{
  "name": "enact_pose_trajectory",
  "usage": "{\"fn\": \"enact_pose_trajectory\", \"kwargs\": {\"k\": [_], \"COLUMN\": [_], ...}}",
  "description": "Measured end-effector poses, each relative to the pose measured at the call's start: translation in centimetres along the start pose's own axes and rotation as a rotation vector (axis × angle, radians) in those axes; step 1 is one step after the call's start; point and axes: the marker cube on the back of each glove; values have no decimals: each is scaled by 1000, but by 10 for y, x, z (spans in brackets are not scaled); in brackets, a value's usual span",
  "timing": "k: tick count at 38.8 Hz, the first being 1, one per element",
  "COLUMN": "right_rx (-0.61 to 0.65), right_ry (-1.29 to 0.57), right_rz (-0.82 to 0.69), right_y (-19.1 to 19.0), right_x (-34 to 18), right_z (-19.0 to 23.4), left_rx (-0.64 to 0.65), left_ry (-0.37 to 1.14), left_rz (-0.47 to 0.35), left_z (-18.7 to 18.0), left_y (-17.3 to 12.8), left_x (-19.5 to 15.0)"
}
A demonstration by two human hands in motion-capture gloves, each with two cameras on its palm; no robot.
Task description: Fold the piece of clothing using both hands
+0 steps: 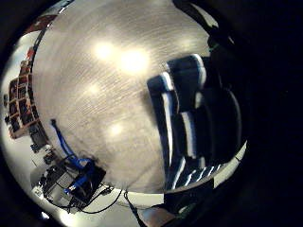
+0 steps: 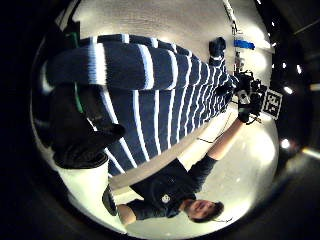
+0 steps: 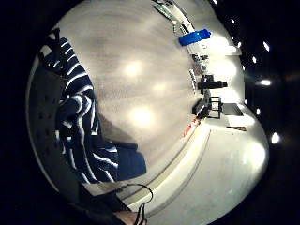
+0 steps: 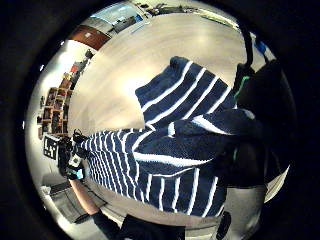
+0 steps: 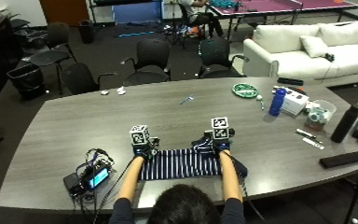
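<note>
A navy garment with white stripes lies flat on the grey table close to the front edge, right before the person. The left hand is at its far left corner and the right hand at its far right corner. In the left thumb side palm view a fold of the striped cloth curls over the dark glove fingers, which pinch it. In the right thumb side palm view a raised fold of the garment is gripped the same way by the right fingers. A sleeve end lies past the right forearm.
A black device with cables sits left of the garment. At the table's right are a blue bottle, a white box, a green plate, a black bottle and a black case. A small pen lies mid-table.
</note>
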Motion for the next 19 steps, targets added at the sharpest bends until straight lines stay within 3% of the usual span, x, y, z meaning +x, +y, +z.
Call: {"fn": "enact_pose_trajectory", "kwargs": {"k": [4,8,10,16,19], "right_rx": [129,165,127,-111,-267], "right_ry": [-38,-99,-129,-182,-186], "right_rz": [17,55,91,249,251], "right_y": [-3,11,22,56,68], "right_x": [5,22,33,61,64], "right_z": [-13,-34,-40,-26,-1], "left_rx": [134,264,266,337,339], "left_ry": [-8,-20,1,97,74], "left_rz": [-46,-72,-50,177,204], "left_z": [-12,-36,-43,-45,-30], "left_y": [7,30,46,72,77], "left_x": [-5,-8,-6,13,20]}}
